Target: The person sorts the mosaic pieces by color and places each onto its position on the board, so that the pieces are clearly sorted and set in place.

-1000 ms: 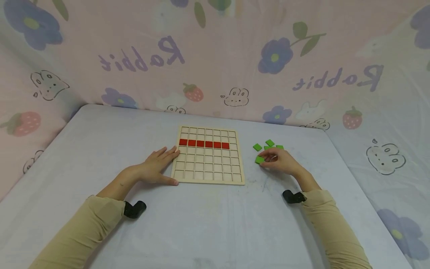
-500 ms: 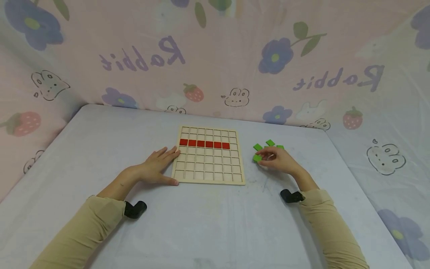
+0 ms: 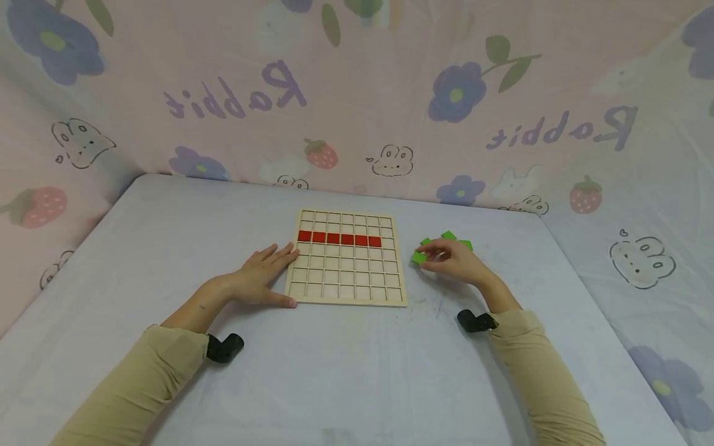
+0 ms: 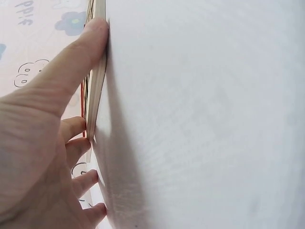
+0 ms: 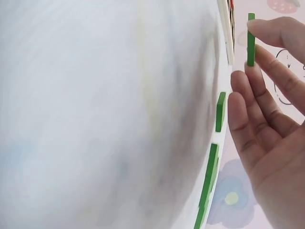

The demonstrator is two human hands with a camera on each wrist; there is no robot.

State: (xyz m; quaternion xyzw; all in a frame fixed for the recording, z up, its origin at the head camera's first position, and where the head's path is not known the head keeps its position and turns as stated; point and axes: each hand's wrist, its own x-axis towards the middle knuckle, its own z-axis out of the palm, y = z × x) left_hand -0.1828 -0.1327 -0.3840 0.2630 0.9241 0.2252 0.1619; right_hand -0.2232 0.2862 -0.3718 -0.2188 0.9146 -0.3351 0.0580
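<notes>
The person's right hand [image 3: 458, 263] pinches 1 green tile [image 3: 419, 257] between thumb and fingertips; the right wrist view shows the tile edge-on, raised off the tabletop [image 3: 312, 378]. It sits just beside the right edge of the wooden grid board [image 3: 338, 263]. Around and beyond that hand lie loose green tiles [image 3: 449, 235], some partly hidden by the fingers, so their full count cannot be told. The left hand [image 3: 256, 275] is spread at the board's left side, fingertips touching the edge and thumb at the near-left corner. On the board, 6 red tiles [image 3: 333, 238] fill the 3rd row from the far side, starting at the left. Behind the tabletop hangs a pink cloth [image 3: 357, 93] printed with flowers, strawberries and rabbits.
</notes>
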